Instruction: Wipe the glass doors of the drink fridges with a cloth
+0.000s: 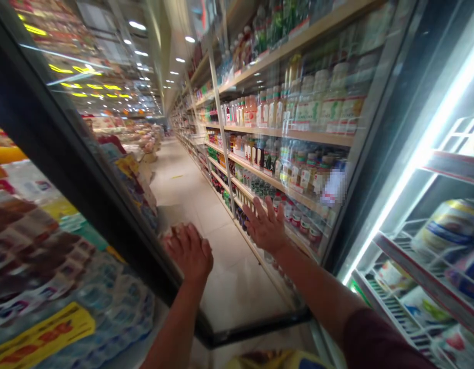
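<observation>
A large glass door [240, 266] with a dark frame [102, 184] stands tilted across the view in front of me. My left hand [190, 252] is at the glass beside the frame's left side, fingers bent and close together, palm turned away. I see nothing held in it. My right hand [265, 225] has its fingers spread and its palm toward the glass, and it is empty. Whether either palm presses on the pane is hard to tell. A yellow item [279, 359], partly cut off, is below my hands at the bottom edge.
At right is a lit cooler with wire shelves [414, 256] and packaged goods [448, 228]. Beyond the glass run bottle-filled shelves [291, 132] along a tiled aisle [183, 179]. Stacked packs [106, 292] with a yellow sign [48, 335] stand at left.
</observation>
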Demonstrator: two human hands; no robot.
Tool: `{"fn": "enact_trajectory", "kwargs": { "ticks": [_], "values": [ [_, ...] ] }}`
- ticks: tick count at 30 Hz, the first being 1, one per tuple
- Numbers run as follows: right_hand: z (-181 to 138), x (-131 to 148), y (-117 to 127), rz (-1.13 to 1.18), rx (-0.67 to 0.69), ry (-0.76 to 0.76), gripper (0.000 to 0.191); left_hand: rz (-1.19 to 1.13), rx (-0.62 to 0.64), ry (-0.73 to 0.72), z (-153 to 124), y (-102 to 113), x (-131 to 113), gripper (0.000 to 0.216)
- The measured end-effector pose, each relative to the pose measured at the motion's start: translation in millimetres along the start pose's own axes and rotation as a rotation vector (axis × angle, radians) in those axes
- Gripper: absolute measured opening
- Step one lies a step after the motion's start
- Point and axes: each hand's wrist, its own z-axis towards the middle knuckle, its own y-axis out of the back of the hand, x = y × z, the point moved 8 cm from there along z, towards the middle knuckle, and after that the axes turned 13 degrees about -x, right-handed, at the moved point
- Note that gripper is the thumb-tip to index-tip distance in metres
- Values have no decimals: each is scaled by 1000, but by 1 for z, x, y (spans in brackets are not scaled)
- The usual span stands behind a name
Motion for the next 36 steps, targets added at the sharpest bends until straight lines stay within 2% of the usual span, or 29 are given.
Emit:
{"fn": "enact_trajectory", "kwargs": {
  "ticks": [2, 4, 5, 7, 10, 12, 14, 18, 20, 22, 24, 26, 29, 32, 34, 36],
  "values": [
    [1, 0, 0, -4, -9, 1, 60, 12, -60, 35, 40, 5, -3, 64],
    [2, 0, -1, -4, -7, 2, 59, 12, -92, 72, 56, 6, -14, 65],
    [2, 0, -1, -4, -6, 3, 59, 3, -95, 64, 53, 6, -25, 65],
    [3, 0, -1, -7, -6, 7, 58, -37, -70, -19, 28, 1, -55, 65],
    [3, 0, 0, -12, -16, 9, 57, -133, 45, -270, -21, -11, -99, 57],
    [3, -1, 0, -13, -12, 11, 55, -155, 109, -385, -34, -17, -107, 49],
    [3, -1, 0, -12, -9, 12, 55, -116, 116, -367, -23, -18, -89, 48],
    [2, -1, 0, -10, -11, 9, 57, -32, 36, -48, 8, -8, -15, 61],
    [2, -1, 0, -10, -7, 9, 60, -11, 9, 98, -1, -2, 15, 67],
    [2, -1, 0, -7, -5, 5, 62, 15, -7, 194, -23, 4, 33, 71],
    [2, 0, 1, -6, -4, 2, 62, 37, -8, 241, -42, 6, 40, 73],
    [2, 0, 1, -7, -4, 1, 61, 53, -16, 246, -44, 7, 40, 74],
    [2, 0, 0, -16, 2, 2, 59, 69, -61, 195, -11, 8, 26, 71],
    [2, 0, 0, -11, -6, 5, 58, 63, -97, 142, 19, 4, -5, 68],
    [2, 0, -1, -4, -10, 6, 59, 43, -88, 47, 17, -2, -38, 67],
    [1, -1, -2, 0, -8, 0, 61, 3, -34, -158, -4, -11, -77, 62]
  ]
}}
